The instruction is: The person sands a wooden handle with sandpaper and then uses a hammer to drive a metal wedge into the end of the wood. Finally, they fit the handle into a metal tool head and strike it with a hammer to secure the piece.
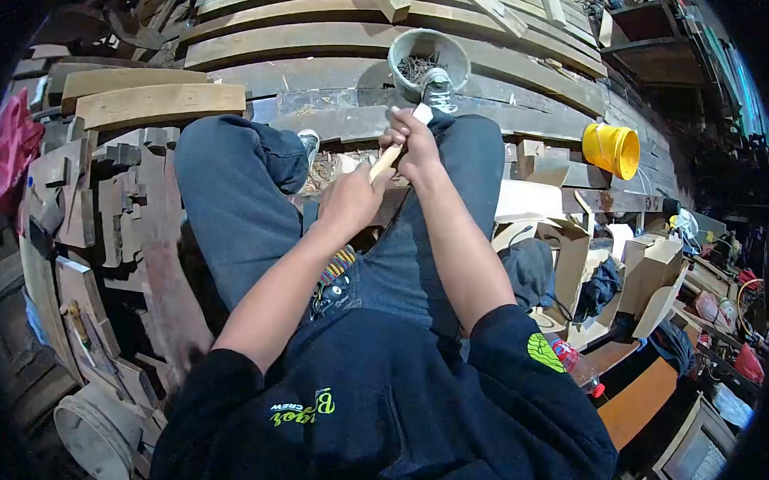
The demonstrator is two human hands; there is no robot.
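A pale wooden stick (385, 163) slants between my two hands, above the gap between my legs. My left hand (352, 200) is closed around its lower end. Higher up, my right hand (413, 145) is wrapped round the upper part with bent fingers. A whitish squared end (423, 114) shows just past the right fingers. Beyond the hands, a grey bucket (455, 59) holds many thin dark pieces that look like nails, and a shoe (438, 90) overlaps its near side.
Long wooden boards (324, 44) lie across the far side. A yellow bucket (611, 150) lies tipped at the right, above open cardboard boxes (650, 260). Wood offcuts (129, 194) are stacked to the left, with a white bucket (93, 433) near the lower left.
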